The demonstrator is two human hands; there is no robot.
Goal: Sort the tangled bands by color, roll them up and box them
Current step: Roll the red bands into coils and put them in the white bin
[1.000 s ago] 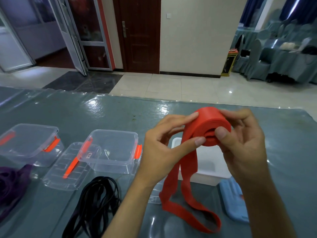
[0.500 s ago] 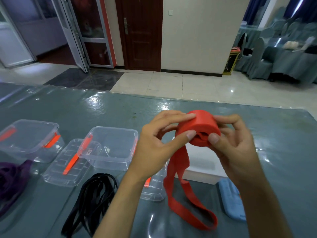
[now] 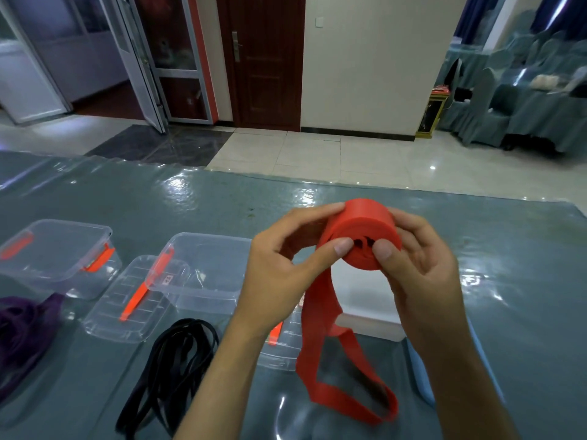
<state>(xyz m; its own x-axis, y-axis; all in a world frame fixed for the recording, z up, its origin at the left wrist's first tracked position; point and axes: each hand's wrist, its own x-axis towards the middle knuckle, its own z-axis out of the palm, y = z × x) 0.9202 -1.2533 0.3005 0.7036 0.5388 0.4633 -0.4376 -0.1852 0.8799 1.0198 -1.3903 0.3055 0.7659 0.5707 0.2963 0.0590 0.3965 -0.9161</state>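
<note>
Both hands hold a red band (image 3: 365, 223), mostly wound into a thick roll above the table. My left hand (image 3: 282, 265) pinches the roll's left side with thumb and fingers. My right hand (image 3: 419, 265) grips its right side, thumb on the front face. The band's loose tail (image 3: 343, 369) hangs down in a loop to the table. A black band bundle (image 3: 171, 366) lies at the lower left. A purple band heap (image 3: 22, 331) sits at the left edge. An open clear box (image 3: 206, 271) stands left of my hands.
A second clear box (image 3: 54, 252) with orange latches stands at the far left, and a clear lid (image 3: 133, 300) lies between the two. Another lid (image 3: 282, 347) lies under my left forearm. A white box (image 3: 365, 296) sits behind the roll, with a blue lid (image 3: 422, 376) beside it.
The roll has been turned between my hands and more band wound on. The hanging tail is shorter and its loop has lifted closer to the roll.
</note>
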